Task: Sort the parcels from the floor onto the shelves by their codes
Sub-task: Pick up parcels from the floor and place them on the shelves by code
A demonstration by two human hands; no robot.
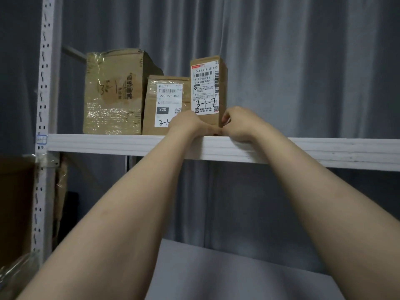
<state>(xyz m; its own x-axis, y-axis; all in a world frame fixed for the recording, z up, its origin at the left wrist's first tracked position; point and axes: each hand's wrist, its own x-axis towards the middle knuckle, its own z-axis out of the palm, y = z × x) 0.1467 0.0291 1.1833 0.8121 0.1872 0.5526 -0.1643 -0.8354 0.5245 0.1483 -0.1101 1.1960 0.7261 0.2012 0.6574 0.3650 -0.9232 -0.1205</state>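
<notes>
Plainly, the tall parcel (208, 89) stands on end at the front edge of the white shelf (324, 151), its long axis vertical. Its labelled face is turned toward the camera, so the hand-written 3-1-7 reads the right way up. It is the right-most of three cartons in a row. The middle parcel (166, 102) is shorter and just beside it on the left, with its printed label also facing out. Beyond that stands the big taped box (114, 92), close to the perforated upright (44, 83).

Both arms reach up from below, and the tall parcel's lower end sits between the two hands. The left-hand grip (187, 124) is closed against the lower left corner, thumb laid along the bottom of the front face; its other fingers are hidden behind the hand. The right-hand grip (239, 124) curls round the lower right edge, fingertips (225, 120) on the cardboard. The two thumbs nearly meet at the shelf's lip. The hands cover the carton's base, so whether it rests fully on the shelf cannot be told. A grey curtain (303, 61) hangs behind.
</notes>
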